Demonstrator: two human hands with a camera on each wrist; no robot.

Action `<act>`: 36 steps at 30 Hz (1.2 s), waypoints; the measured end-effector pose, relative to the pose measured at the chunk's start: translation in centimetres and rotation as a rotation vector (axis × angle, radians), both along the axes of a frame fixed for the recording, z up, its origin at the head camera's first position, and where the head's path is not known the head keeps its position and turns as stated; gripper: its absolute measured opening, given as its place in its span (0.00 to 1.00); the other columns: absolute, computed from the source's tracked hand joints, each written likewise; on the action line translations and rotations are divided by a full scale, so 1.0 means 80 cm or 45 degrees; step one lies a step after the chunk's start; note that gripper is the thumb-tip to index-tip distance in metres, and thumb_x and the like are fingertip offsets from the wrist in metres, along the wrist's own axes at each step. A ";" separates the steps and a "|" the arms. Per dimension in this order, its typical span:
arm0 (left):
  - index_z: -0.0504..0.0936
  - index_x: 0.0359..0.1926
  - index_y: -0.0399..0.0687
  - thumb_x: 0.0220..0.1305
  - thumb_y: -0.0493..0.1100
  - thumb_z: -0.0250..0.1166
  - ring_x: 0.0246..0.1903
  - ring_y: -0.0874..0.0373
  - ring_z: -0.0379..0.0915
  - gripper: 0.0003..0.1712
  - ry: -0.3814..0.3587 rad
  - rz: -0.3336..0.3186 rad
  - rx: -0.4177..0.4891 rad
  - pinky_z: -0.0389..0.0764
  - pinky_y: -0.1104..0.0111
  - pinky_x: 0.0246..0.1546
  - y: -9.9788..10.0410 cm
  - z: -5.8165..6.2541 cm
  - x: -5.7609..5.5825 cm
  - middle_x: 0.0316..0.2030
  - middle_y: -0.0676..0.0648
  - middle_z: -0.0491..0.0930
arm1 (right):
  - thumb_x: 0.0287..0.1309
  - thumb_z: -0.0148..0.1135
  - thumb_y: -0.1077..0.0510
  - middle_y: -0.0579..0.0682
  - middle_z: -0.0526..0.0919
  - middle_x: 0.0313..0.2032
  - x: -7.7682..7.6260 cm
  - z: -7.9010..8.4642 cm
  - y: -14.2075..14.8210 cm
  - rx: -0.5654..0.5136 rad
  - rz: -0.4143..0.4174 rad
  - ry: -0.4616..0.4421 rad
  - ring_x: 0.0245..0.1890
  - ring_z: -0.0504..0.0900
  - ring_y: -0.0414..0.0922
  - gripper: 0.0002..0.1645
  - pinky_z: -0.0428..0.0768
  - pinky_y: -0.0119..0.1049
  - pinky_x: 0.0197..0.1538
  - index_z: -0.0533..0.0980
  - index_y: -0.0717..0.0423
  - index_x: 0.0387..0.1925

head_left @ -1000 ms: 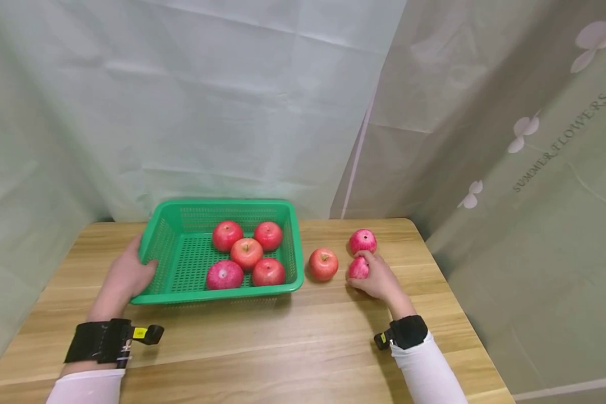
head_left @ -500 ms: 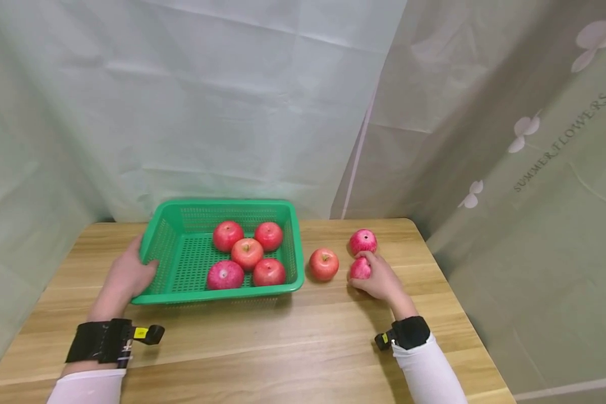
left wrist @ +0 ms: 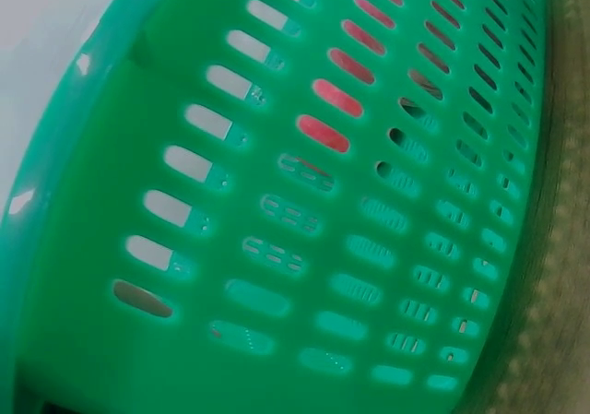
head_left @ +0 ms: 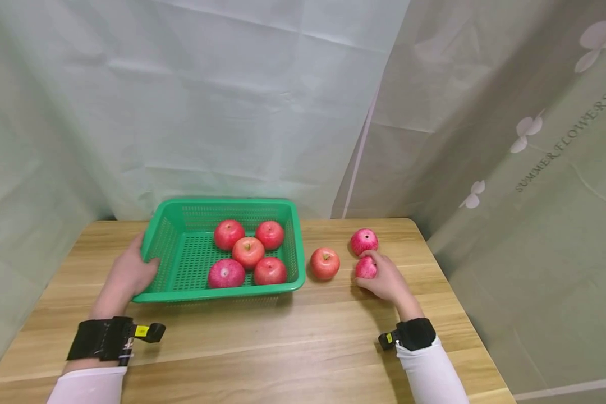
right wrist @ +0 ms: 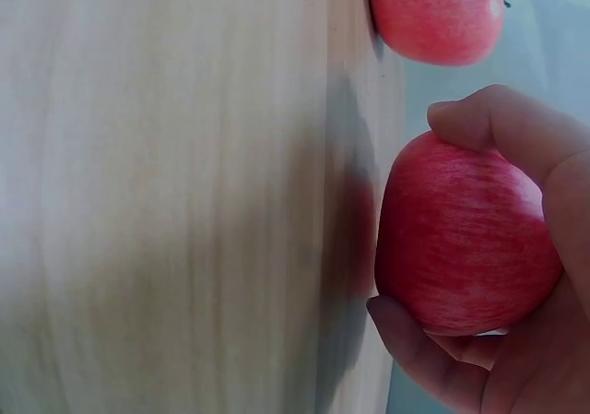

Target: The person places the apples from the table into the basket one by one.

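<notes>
My left hand (head_left: 130, 272) grips the left side of a green plastic basket (head_left: 217, 294), thumb over the rim and the other fingers hidden outside. Several red apples lie in the basket's right half, among them a paler one (head_left: 248, 252) in the middle. The basket's slotted wall (left wrist: 249, 183) fills the left wrist view, with red showing through some slots. On the right, my right hand (head_left: 386, 279) holds a red apple (right wrist: 466, 239) between thumb and fingers, close over the table. Another red apple (head_left: 364, 241) sits just behind it.
One more apple (head_left: 325, 264) stands on the wooden table (head_left: 262, 348) between the basket and my right hand. Pale curtains (head_left: 232, 112) hang right behind the table's far edge and along both sides.
My right hand and the apple in it have shifted slightly to the right. The left hand keeps its grip on the basket, which stays in place.
</notes>
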State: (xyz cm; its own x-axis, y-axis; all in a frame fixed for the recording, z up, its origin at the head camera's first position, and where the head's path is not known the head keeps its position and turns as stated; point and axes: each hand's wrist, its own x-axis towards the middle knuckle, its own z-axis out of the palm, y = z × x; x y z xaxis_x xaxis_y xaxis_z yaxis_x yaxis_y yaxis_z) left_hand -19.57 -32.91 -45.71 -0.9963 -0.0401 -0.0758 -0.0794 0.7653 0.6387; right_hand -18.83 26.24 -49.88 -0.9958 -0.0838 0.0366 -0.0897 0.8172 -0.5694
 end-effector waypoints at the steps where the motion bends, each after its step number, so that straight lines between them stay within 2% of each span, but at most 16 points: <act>1: 0.38 0.82 0.26 0.78 0.39 0.53 0.52 0.23 0.69 0.45 0.003 0.001 0.001 0.75 0.35 0.47 0.000 0.000 0.000 0.66 0.10 0.60 | 0.51 0.81 0.53 0.60 0.82 0.54 0.000 0.001 0.000 0.005 0.003 0.003 0.55 0.80 0.59 0.38 0.81 0.59 0.56 0.75 0.53 0.63; 20: 0.40 0.83 0.27 0.78 0.38 0.53 0.50 0.25 0.71 0.44 0.024 0.000 0.014 0.76 0.38 0.45 0.003 0.004 0.003 0.66 0.11 0.62 | 0.52 0.81 0.51 0.61 0.81 0.58 0.000 0.027 0.001 -0.008 -0.007 -0.002 0.57 0.80 0.60 0.42 0.82 0.61 0.57 0.73 0.53 0.67; 31: 0.39 0.83 0.28 0.79 0.39 0.53 0.46 0.29 0.74 0.45 0.006 -0.013 0.011 0.75 0.54 0.35 0.002 0.004 0.003 0.64 0.12 0.63 | 0.54 0.80 0.51 0.61 0.81 0.60 -0.003 0.049 -0.005 -0.061 0.001 0.032 0.58 0.80 0.61 0.43 0.83 0.61 0.56 0.72 0.54 0.69; 36: 0.39 0.83 0.28 0.79 0.39 0.53 0.46 0.29 0.74 0.44 0.015 -0.016 0.007 0.76 0.51 0.37 0.001 0.002 0.002 0.64 0.12 0.64 | 0.54 0.81 0.49 0.63 0.80 0.60 -0.003 0.056 -0.009 -0.061 -0.013 0.022 0.59 0.79 0.62 0.44 0.83 0.61 0.57 0.72 0.53 0.70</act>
